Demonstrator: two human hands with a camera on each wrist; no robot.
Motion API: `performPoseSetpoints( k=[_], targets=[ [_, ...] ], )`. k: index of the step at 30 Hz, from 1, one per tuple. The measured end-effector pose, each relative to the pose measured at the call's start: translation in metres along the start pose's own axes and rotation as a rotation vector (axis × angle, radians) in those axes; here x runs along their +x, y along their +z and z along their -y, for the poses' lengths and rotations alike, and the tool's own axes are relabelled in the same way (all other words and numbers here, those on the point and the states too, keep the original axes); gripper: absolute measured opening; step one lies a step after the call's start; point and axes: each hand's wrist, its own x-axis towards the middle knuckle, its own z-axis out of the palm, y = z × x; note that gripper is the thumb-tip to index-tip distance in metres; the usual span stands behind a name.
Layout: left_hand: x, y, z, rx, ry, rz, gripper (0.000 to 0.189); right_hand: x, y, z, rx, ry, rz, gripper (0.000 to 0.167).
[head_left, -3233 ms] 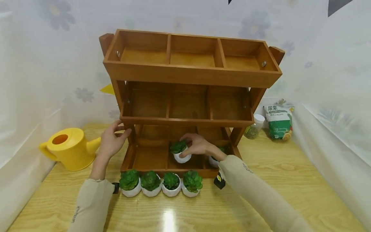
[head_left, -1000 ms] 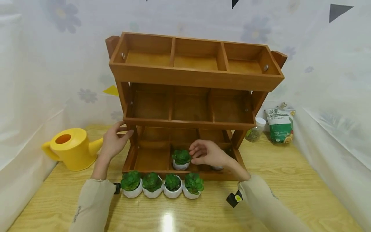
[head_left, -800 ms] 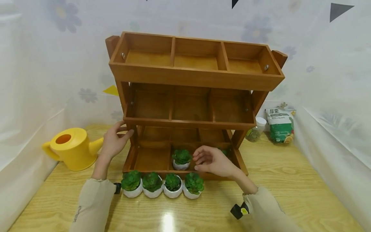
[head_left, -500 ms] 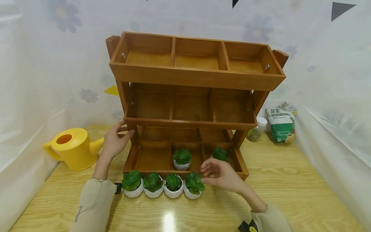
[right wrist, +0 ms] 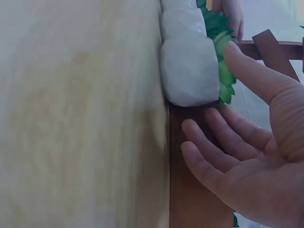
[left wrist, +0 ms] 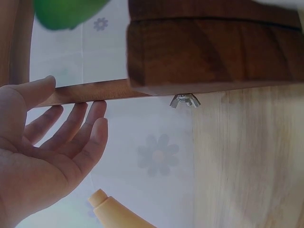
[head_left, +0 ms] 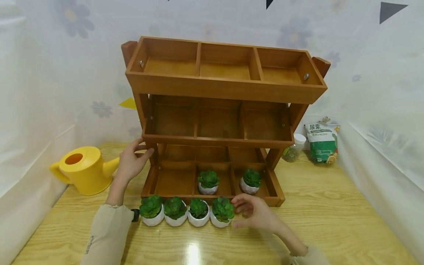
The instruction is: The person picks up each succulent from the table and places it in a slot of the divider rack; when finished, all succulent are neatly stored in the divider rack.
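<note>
A three-tier wooden plant rack (head_left: 212, 140) stands on the table, each tier split into three compartments. My left hand (head_left: 132, 160) holds the rack's left upright, thumb on one side and fingertips on the other in the left wrist view. Several potted succulents in white faceted pots line up before the rack. Beside the rightmost potted succulent (head_left: 221, 212) is my right hand (head_left: 253, 213), fingers spread and loosely bent, holding nothing; the right wrist view shows its fingertips close to that white pot (right wrist: 190, 71). In the bottom tier, one succulent (head_left: 208, 182) sits in the middle compartment, another (head_left: 250, 181) in the right.
A yellow watering can (head_left: 82, 171) stands left of the rack, its spout near my left hand. Behind the rack's right side are a white-lidded jar (head_left: 294, 148) and a green-and-white bag (head_left: 322, 142). White patterned sheeting (head_left: 381, 110) encloses the table.
My right hand released a succulent in the bottom tier's middle compartment, then drew back toward me, down to the front row's right end. The left hand has stayed on the upright.
</note>
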Motion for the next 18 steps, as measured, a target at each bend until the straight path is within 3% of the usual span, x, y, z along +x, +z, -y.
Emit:
performPoseSetpoints(
  k=[9, 14, 18],
  targets=[
    [0.000, 0.000, -0.001, 0.006, 0.007, -0.006, 0.056, 0.001, 0.017, 0.002, -0.161, -0.020, -0.041, 0.073],
    [0.000, 0.001, -0.001, 0.013, 0.014, -0.017, 0.056, 0.004, 0.024, 0.003, -0.237, -0.084, -0.093, 0.070],
    [0.000, 0.001, 0.000, 0.013, 0.016, -0.016, 0.056, 0.004, 0.027, 0.003, -0.265, -0.088, -0.097, 0.068]
  ],
)
